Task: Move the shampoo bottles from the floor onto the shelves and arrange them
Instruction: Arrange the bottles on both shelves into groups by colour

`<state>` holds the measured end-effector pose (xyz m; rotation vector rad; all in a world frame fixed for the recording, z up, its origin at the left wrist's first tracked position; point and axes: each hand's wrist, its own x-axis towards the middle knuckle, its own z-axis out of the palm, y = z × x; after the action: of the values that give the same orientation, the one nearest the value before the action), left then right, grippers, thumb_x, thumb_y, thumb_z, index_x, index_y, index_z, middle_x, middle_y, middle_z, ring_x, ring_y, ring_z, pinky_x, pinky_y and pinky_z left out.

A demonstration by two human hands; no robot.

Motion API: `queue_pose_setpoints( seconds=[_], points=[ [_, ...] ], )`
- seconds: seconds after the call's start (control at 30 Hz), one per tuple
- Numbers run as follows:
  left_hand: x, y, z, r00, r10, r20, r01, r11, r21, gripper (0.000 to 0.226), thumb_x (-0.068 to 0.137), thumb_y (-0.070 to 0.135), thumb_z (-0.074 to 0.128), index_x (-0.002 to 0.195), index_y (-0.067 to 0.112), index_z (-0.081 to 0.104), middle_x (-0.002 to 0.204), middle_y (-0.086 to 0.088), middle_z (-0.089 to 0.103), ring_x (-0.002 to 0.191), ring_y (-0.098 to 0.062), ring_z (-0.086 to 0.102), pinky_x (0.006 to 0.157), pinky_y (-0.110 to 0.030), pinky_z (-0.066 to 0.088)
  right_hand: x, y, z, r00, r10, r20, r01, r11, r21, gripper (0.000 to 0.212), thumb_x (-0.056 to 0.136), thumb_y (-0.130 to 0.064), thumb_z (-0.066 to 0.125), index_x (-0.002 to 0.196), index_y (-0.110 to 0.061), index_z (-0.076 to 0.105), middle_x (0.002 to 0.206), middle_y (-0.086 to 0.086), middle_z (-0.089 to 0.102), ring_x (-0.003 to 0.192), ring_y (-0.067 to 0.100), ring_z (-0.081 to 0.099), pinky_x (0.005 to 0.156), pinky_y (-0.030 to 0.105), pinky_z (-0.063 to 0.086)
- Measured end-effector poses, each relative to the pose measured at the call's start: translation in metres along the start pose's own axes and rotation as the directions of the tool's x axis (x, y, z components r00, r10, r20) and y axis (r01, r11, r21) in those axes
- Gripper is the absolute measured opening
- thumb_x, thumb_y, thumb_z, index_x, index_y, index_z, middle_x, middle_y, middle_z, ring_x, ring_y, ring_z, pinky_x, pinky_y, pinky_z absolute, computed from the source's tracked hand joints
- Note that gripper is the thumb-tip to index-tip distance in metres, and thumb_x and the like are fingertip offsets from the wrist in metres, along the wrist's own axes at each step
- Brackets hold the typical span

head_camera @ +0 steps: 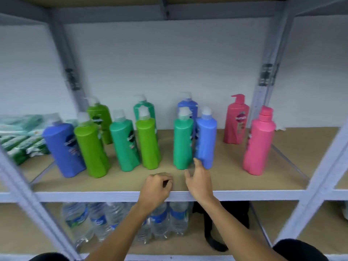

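Observation:
Several shampoo bottles stand on the brown shelf [235, 176]. From the left come a blue bottle [63, 149], a lime green one [92, 149], a teal one [124, 144], another lime one [147, 142], a teal one [182, 142] and a light blue bottle [206, 140]. Two pink bottles [259, 144] [236, 123] stand at the right. More bottles stand behind. My right hand [199, 179] reaches forward with loose fingers, its fingertips at the base of the light blue bottle. My left hand [156, 187] hovers over the shelf's front edge with curled fingers, holding nothing.
Green and white packs [20, 136] lie stacked at the shelf's left end. Clear water bottles [120, 221] fill the shelf below, beside a dark object [222, 223]. Grey metal uprights [263, 76] frame the bay, and a white wall stands behind.

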<state>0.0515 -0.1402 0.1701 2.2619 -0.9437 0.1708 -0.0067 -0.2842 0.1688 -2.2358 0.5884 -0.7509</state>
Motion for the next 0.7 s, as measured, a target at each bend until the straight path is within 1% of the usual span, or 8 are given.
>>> queue_pose_setpoints(
  seconds=[0.1,0.2,0.33,0.4,0.47,0.53,0.6,0.7],
  points=[
    [-0.01,-0.029,-0.026,0.985,-0.148,-0.091,0.151,0.988,0.021,0.021,0.078,0.024,0.051,0.074,0.013,0.069,0.081,0.003,0.073,0.078,-0.019,0.065,0.074,-0.033,0.051,0.012,-0.018,0.026,0.998,0.058,-0.007,-0.058,0.998,0.015,0.052,0.084,-0.016,0.065,0.129,0.0,0.044,0.114,0.023,0.064,0.1,0.038,0.063,0.08,0.039,0.048],
    [-0.018,-0.05,-0.042,0.949,-0.255,-0.187,0.254,0.967,-0.029,0.017,0.081,0.014,0.057,0.071,0.01,0.069,0.074,-0.003,0.072,0.071,-0.022,0.063,0.071,-0.036,0.05,0.024,-0.025,0.044,0.992,0.11,-0.062,-0.107,0.993,0.048,0.059,0.081,-0.017,0.069,0.129,0.005,0.042,0.119,0.026,0.058,0.107,0.04,0.058,0.086,0.04,0.045],
    [-0.02,-0.061,-0.05,0.914,-0.33,-0.237,0.314,0.944,-0.103,0.016,0.084,0.01,0.06,0.076,0.007,0.073,0.079,-0.006,0.074,0.076,-0.023,0.066,0.075,-0.033,0.052,0.046,-0.03,0.059,0.979,0.178,-0.098,-0.174,0.984,0.049,0.064,0.076,-0.022,0.077,0.123,0.007,0.044,0.119,0.028,0.054,0.113,0.04,0.051,0.093,0.041,0.041],
    [-0.017,-0.06,-0.05,0.903,-0.354,-0.244,0.331,0.934,-0.132,0.015,0.084,0.01,0.06,0.08,0.008,0.074,0.081,-0.005,0.074,0.078,-0.022,0.066,0.077,-0.033,0.052,0.056,-0.034,0.063,0.972,0.206,-0.112,-0.204,0.978,0.031,0.066,0.072,-0.025,0.081,0.117,0.006,0.045,0.116,0.028,0.056,0.11,0.041,0.052,0.091,0.042,0.041],
    [-0.013,-0.058,-0.048,0.88,-0.402,-0.252,0.366,0.914,-0.177,0.014,0.086,0.013,0.061,0.092,0.008,0.073,0.086,-0.007,0.074,0.082,-0.022,0.067,0.08,-0.031,0.052,0.064,-0.037,0.067,0.965,0.231,-0.125,-0.228,0.973,0.042,0.071,0.066,-0.027,0.085,0.117,0.003,0.045,0.114,0.027,0.056,0.108,0.042,0.054,0.087,0.043,0.043],
    [-0.007,-0.054,-0.046,0.859,-0.452,-0.241,0.405,0.888,-0.219,0.029,0.087,0.018,0.062,0.114,0.009,0.066,0.097,-0.007,0.072,0.088,-0.02,0.066,0.083,-0.026,0.05,0.07,-0.039,0.069,0.963,0.244,-0.113,-0.233,0.967,0.107,0.075,0.065,-0.025,0.085,0.122,0.0,0.043,0.114,0.025,0.059,0.106,0.041,0.057,0.083,0.042,0.047],
    [0.001,-0.05,-0.041,0.85,-0.469,-0.24,0.414,0.876,-0.247,0.047,0.087,0.025,0.065,0.13,0.01,0.053,0.109,-0.007,0.069,0.092,-0.019,0.063,0.084,-0.023,0.047,0.073,-0.039,0.069,0.966,0.245,-0.083,-0.229,0.96,0.161,0.076,0.067,-0.024,0.084,0.127,-0.006,0.043,0.114,0.021,0.063,0.102,0.039,0.061,0.08,0.04,0.05],
    [0.018,-0.039,-0.028,0.838,-0.483,-0.252,0.42,0.868,-0.265,0.074,0.081,0.038,0.071,0.141,0.011,0.038,0.117,-0.012,0.065,0.103,-0.028,0.062,0.089,-0.032,0.048,0.066,-0.037,0.061,0.969,0.238,-0.063,-0.222,0.955,0.198,0.071,0.066,-0.024,0.084,0.124,-0.01,0.045,0.113,0.016,0.065,0.099,0.035,0.063,0.078,0.035,0.048]
  ],
)
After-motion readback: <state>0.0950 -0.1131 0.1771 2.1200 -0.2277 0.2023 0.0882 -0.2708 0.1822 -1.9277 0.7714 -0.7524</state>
